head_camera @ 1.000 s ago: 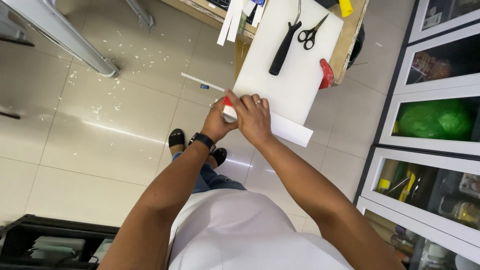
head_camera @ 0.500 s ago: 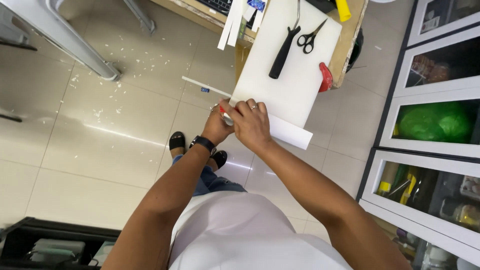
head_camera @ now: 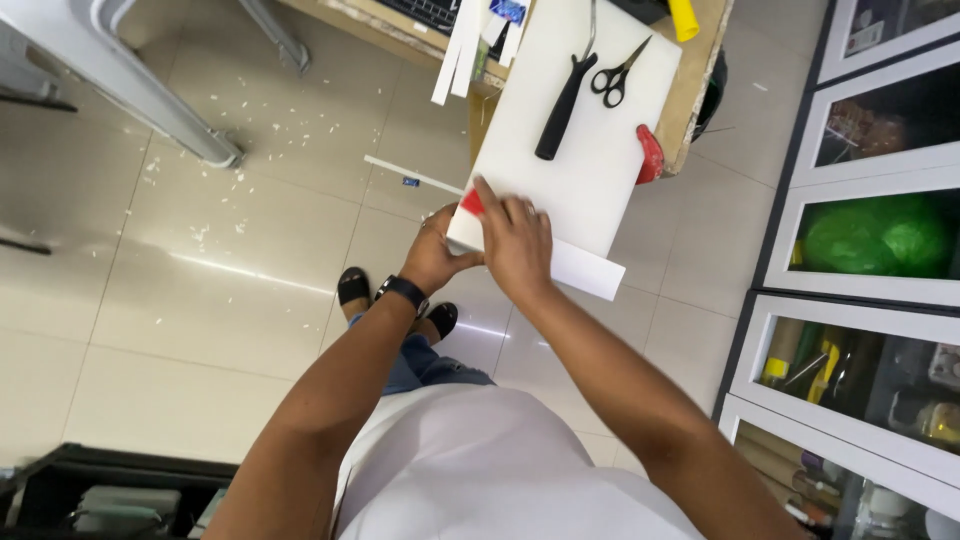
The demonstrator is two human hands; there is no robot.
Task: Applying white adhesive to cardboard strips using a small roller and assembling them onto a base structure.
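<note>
Board: white board [head_camera: 570,150], long and flat, lies on the wooden table [head_camera: 700,95] with its near end jutting past the table edge toward the person.
Left hand: left hand [head_camera: 437,257] sits at the near left corner of the board, fingers curled under and against the edge; whether it grips firmly or only steadies the corner, I cannot tell. A dark wristwatch [head_camera: 403,292] is on that wrist.
Right hand: right hand [head_camera: 517,243] lies palm down over the near end of the board, fingers stretched forward and closed around a small red object [head_camera: 471,202] at the board's left edge; the object is mostly hidden under the fingers and its kind is unclear.
White strip: white strip [head_camera: 587,270] pokes out to the right from beneath the right hand, just beside the board's near edge.
On the board, far end: black-handled knife [head_camera: 560,110] lying lengthwise; black scissors [head_camera: 618,72] just beside it, blades pointing away.
Board's right edge: red tool [head_camera: 649,154] resting between board and table edge.
Table, far side: yellow object [head_camera: 683,18] and several white strips [head_camera: 460,50] hanging over the left edge.
Floor: pale tiles [head_camera: 200,260] scattered with small white scraps; one thin white strip lies near the table leg.
Right of scene: glass-fronted cabinets [head_camera: 870,230], one holding a green bag [head_camera: 875,235].
</note>
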